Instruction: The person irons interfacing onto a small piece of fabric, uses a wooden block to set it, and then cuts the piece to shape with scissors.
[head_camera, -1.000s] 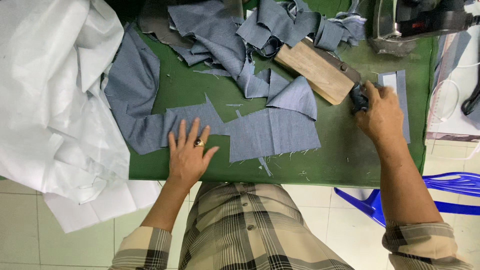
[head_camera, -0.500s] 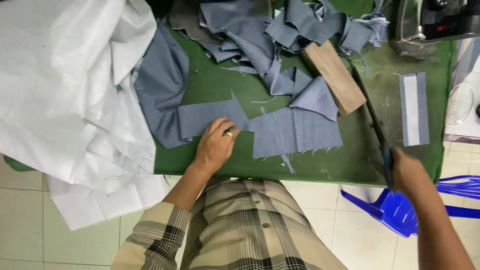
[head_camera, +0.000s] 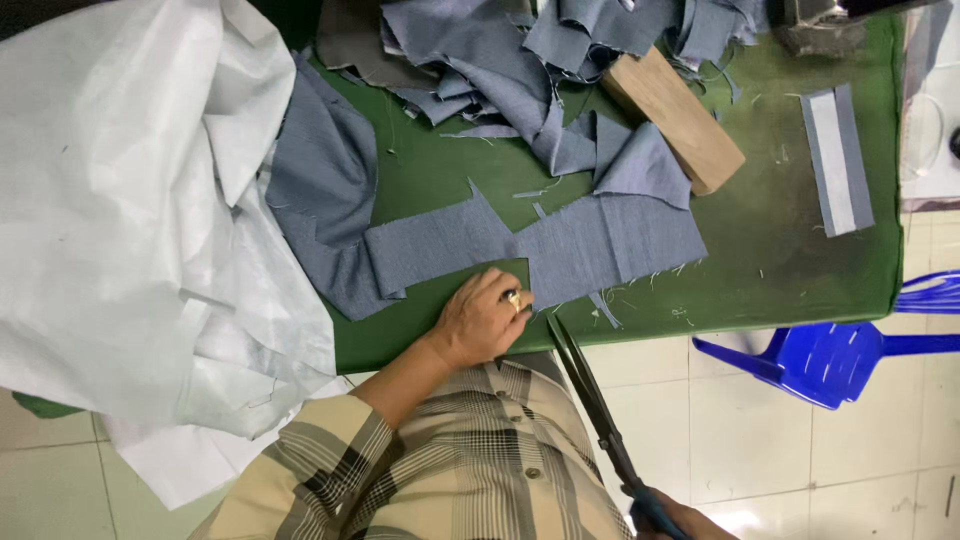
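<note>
My left hand (head_camera: 485, 320), with a ring on one finger, rests on the near edge of the green table (head_camera: 780, 260) and pinches the lower edge of a grey-blue cut fabric piece (head_camera: 560, 245) that lies flat. My right hand (head_camera: 675, 518) shows only at the bottom edge and grips the blue handle of long dark scissors (head_camera: 590, 395). The scissor blades are nearly closed and point up toward the fabric's near edge, just right of my left hand.
A heap of grey fabric scraps (head_camera: 520, 60) lies at the table's far side beside a wooden block (head_camera: 675, 115). White cloth (head_camera: 130, 220) hangs over the left. A grey-and-white strip (head_camera: 838, 160) lies at the right. A blue plastic chair (head_camera: 830, 350) stands on the tiled floor.
My right hand picked up the scissors from the table's right side and swung them down and left toward the fabric. My left hand curled onto the fabric's edge.
</note>
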